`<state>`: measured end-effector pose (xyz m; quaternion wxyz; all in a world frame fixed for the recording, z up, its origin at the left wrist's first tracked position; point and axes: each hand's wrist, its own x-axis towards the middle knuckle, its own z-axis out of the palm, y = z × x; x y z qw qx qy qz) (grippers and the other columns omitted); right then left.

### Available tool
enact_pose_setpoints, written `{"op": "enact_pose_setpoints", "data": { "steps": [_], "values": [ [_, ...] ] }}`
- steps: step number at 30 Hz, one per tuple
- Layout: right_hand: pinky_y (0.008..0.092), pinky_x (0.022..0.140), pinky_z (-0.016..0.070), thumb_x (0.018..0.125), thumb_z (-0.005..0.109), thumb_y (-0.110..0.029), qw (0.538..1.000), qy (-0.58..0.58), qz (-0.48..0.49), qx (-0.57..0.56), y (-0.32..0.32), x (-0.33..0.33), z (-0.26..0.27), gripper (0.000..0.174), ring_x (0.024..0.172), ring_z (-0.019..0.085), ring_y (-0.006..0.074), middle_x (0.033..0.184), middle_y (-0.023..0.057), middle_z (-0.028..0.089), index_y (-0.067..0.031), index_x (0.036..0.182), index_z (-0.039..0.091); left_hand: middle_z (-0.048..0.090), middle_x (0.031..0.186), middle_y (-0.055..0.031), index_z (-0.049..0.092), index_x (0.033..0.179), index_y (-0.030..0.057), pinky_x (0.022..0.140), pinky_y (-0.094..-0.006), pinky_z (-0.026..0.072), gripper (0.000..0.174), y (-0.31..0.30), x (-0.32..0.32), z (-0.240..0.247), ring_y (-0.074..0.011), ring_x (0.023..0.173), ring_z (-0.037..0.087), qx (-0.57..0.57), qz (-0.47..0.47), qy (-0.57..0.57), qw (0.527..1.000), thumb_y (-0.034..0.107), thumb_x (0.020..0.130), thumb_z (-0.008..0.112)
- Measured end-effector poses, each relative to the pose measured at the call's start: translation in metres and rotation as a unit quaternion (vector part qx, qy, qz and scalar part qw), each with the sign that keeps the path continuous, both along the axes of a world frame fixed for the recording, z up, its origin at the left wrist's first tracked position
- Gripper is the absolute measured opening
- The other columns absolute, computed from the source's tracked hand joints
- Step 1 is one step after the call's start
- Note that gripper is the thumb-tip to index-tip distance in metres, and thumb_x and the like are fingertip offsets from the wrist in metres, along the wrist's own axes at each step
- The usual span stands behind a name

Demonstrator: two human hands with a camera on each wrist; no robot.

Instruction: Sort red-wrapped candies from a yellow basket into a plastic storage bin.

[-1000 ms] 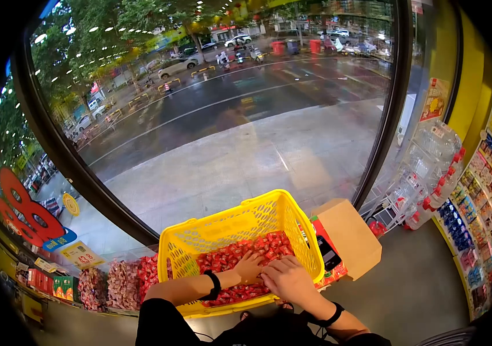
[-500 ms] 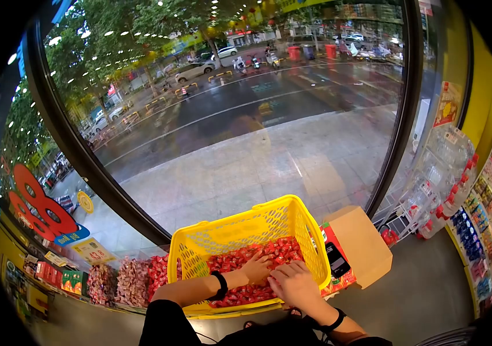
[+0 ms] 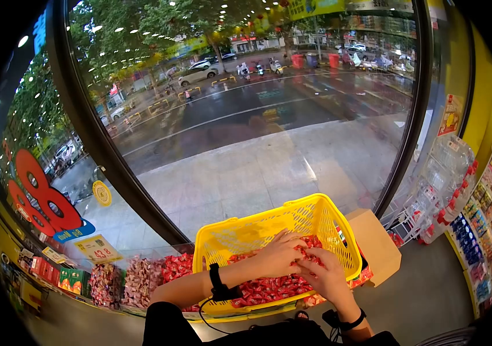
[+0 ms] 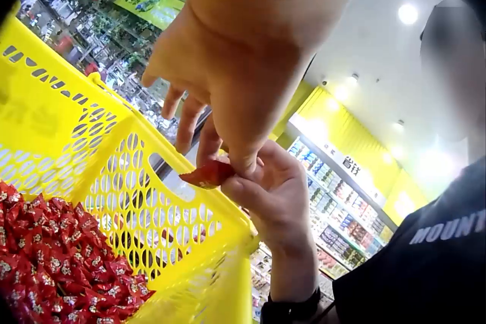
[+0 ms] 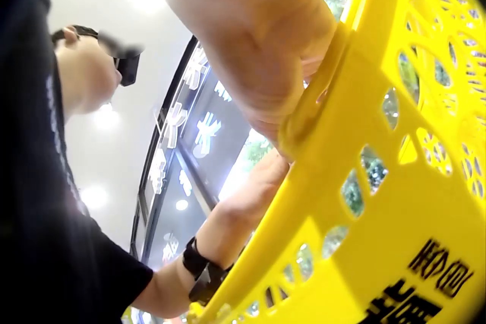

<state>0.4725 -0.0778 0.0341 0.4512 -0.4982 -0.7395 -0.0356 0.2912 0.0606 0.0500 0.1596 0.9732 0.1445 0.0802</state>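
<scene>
A yellow plastic basket (image 3: 321,210) holds a layer of red wrapped candies (image 3: 269,287). Both hands meet above the candies near the basket's right side. My left hand (image 3: 291,254) and my right hand (image 3: 317,264) pinch one red candy (image 4: 206,174) between them, lifted clear of the pile (image 4: 53,263). In the left wrist view the left hand's (image 4: 228,158) fingertips hold the wrapper from above and the right hand's fingers (image 4: 262,187) hold it from below. The right wrist view shows the right hand against the basket's wall (image 5: 395,210) and the left forearm's black wristband (image 5: 199,263).
The basket sits on a display ledge before a large shop window (image 3: 246,138). Bins of wrapped sweets (image 3: 136,279) and a price tag (image 3: 98,249) lie to its left. A cardboard box (image 3: 375,242) stands at its right, with packs of water bottles (image 3: 445,173) and stocked shelves (image 3: 488,213) beyond.
Both hands have risen off the candy pile, where they lay flat, and come together toward the basket's right side with one red candy pinched between them. The view has shifted right.
</scene>
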Motion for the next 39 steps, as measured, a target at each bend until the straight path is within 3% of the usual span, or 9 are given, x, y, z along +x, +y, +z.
{"op": "enact_pose_setpoints", "data": {
  "steps": [5,10,18,19,24,28,34,35,39],
  "values": [
    [0.0449,0.097,0.0533,0.067,0.089,-0.010,0.999,-0.016,0.035,0.000,-0.003,-0.028,-0.011,0.038,0.119,0.065,0.0303,0.126,0.0063,0.068,-0.0122,0.104,0.081,0.060,0.143,-0.0155,0.080,0.102,0.0060,0.125,-0.0585,0.0280,0.047,-0.022,-0.039,0.003,-0.0384,0.148,0.042,-0.039,0.001,-0.029,0.999,0.051,0.090,0.080],
    [0.0451,0.096,0.0540,0.070,0.088,-0.011,0.996,-0.035,0.072,0.025,-0.006,-0.051,-0.002,0.032,0.124,0.064,0.0303,0.127,0.0057,0.070,-0.0107,0.100,0.079,0.060,0.142,-0.0193,0.079,0.107,0.0048,0.126,-0.0622,0.0243,0.057,-0.037,-0.089,0.003,-0.0397,0.148,0.041,-0.067,-0.009,-0.050,0.996,0.060,0.094,0.072],
    [0.0460,0.099,0.0534,0.083,0.088,-0.020,0.993,-0.026,0.116,-0.028,-0.002,-0.096,-0.007,0.029,0.123,0.063,0.0323,0.132,0.0092,0.066,-0.0095,0.108,0.077,0.063,0.140,-0.0048,0.079,0.103,0.0119,0.125,-0.0603,0.0283,0.035,-0.059,-0.156,-0.013,-0.0282,0.144,0.048,0.132,0.071,-0.111,0.982,0.044,0.089,0.080],
    [0.0462,0.099,0.0533,0.084,0.087,-0.021,0.993,-0.030,0.113,-0.033,0.000,-0.099,-0.002,0.031,0.122,0.063,0.0326,0.131,0.0095,0.066,-0.0098,0.111,0.076,0.064,0.141,0.0016,0.081,0.105,0.0171,0.125,-0.0593,0.0299,0.029,-0.063,-0.167,-0.004,-0.0281,0.141,0.052,0.154,0.124,-0.082,0.977,0.038,0.085,0.083],
    [0.0468,0.098,0.0532,0.085,0.084,-0.016,0.993,-0.062,0.089,-0.045,0.008,-0.098,-0.008,0.028,0.117,0.064,0.0336,0.128,0.0104,0.065,-0.0094,0.110,0.074,0.072,0.131,-0.0053,0.083,0.094,0.0079,0.119,-0.0546,0.0376,0.017,-0.045,-0.269,-0.020,-0.0347,0.136,0.054,0.175,0.395,-0.184,0.883,0.016,0.079,0.086],
    [0.0469,0.097,0.0538,0.084,0.083,-0.011,0.993,-0.066,0.065,-0.068,0.010,-0.103,-0.016,0.023,0.112,0.064,0.0354,0.125,0.0104,0.066,-0.0075,0.104,0.074,0.071,0.132,-0.0045,0.081,0.094,0.0075,0.117,-0.0546,0.0376,0.019,-0.039,-0.342,-0.100,-0.0355,0.135,0.054,0.204,0.524,-0.165,0.810,0.023,0.083,0.085],
    [0.0469,0.095,0.0550,0.083,0.082,-0.008,0.992,-0.059,0.041,-0.102,0.016,-0.111,-0.024,0.015,0.107,0.067,0.0344,0.116,0.0104,0.069,-0.0058,0.098,0.077,0.067,0.138,-0.0109,0.078,0.114,0.0072,0.115,-0.0529,0.0401,0.025,-0.040,-0.380,-0.176,-0.0373,0.135,0.054,0.181,0.597,-0.108,0.774,0.026,0.097,0.073],
    [0.0470,0.095,0.0552,0.083,0.082,-0.008,0.992,-0.055,0.037,-0.106,0.017,-0.111,-0.026,0.015,0.107,0.067,0.0346,0.116,0.0107,0.070,-0.0055,0.097,0.077,0.064,0.142,-0.0148,0.071,0.132,0.0084,0.114,-0.0537,0.0413,0.036,-0.037,-0.384,-0.184,-0.0384,0.137,0.054,0.213,0.605,-0.067,0.764,0.027,0.101,0.068],
    [0.0470,0.093,0.0556,0.083,0.082,-0.007,0.992,-0.059,0.016,-0.114,0.017,-0.114,-0.029,0.015,0.105,0.068,0.0350,0.113,0.0117,0.071,-0.0049,0.097,0.078,0.055,0.154,-0.0165,0.059,0.150,0.0145,0.115,-0.0588,0.0386,0.055,-0.027,-0.376,-0.180,-0.0420,0.142,0.049,0.205,0.590,-0.075,0.777,0.038,0.100,0.069]
  ]
}}
